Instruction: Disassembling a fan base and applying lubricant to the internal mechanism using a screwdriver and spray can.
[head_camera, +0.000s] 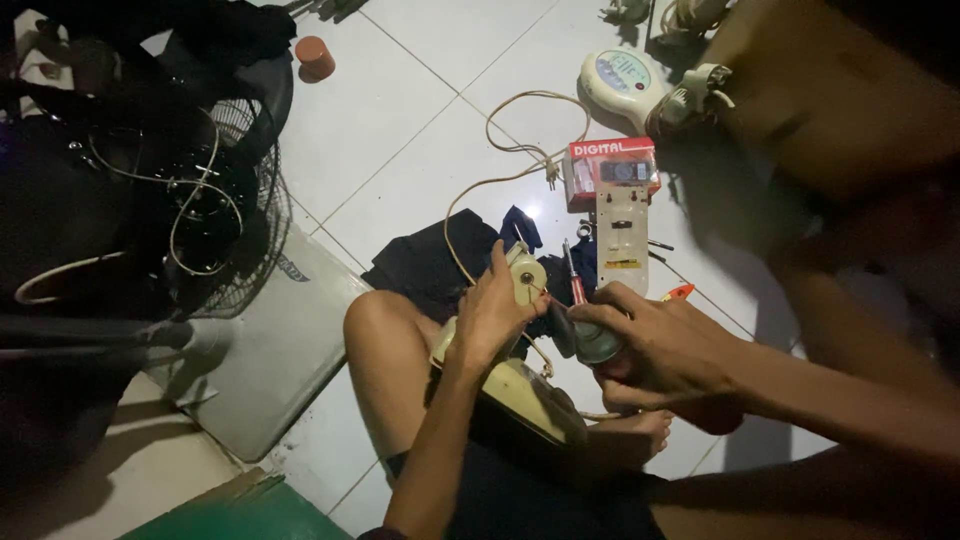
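The head camera looks down at a person sitting on a white tiled floor (420, 120), one bare knee (375, 315) raised. The left hand (492, 318) is wrapped around the top of a cream-yellow plastic appliance housing (520, 390) that rests against the leg, fingers curled tight on its rounded upper part (527, 272). The right hand (665, 352) is clenched around a small grey metal can (596, 340), held just beside the housing; its fingers hide most of the can.

A beige power cord (480, 190) loops across the tiles from the housing to a two-pin plug (550, 175). A dark cloth (430, 265) lies behind the housing. A red-handled screwdriver (575, 280) sits between the two hands, partly covered by them. Farther back stand one red cardboard box (610, 172) with a white plastic panel (622, 235) in front of it, and one round pale gauge-like device (620, 80). An orange cap (314, 57) lies alone at the upper left.

On the left, one black wire fan grille (215, 200) and a grey flat fan base (285, 350) crowd the floor, much of it lost in shadow. A green board edge (240, 510) shows at the bottom.
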